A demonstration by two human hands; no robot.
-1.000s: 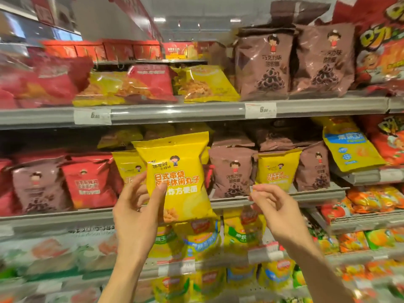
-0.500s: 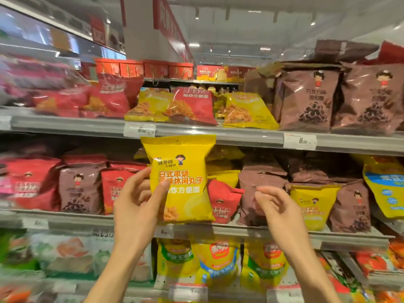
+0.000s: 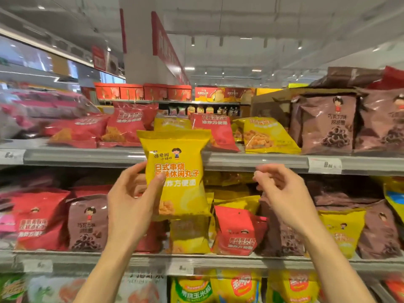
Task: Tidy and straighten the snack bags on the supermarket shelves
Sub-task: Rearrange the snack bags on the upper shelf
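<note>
Holding a yellow snack bag (image 3: 177,173) upright, the left hand (image 3: 131,202) grips its side; the right hand (image 3: 282,193), loosely curled, holds nothing. Above both hands, bags (image 3: 131,130) lie toppled, so tidying looks unfinished.

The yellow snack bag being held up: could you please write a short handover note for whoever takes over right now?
Left hand grips the yellow snack bag upright, in front of the upper shelf edge.
Right hand holds nothing, fingers loosely curled, beside the bag.
Done: bag lifted clear.
Left: probably set it with the yellow bags on the upper shelf, then straighten the mixed red, brown and yellow bags on the middle shelf.
</note>
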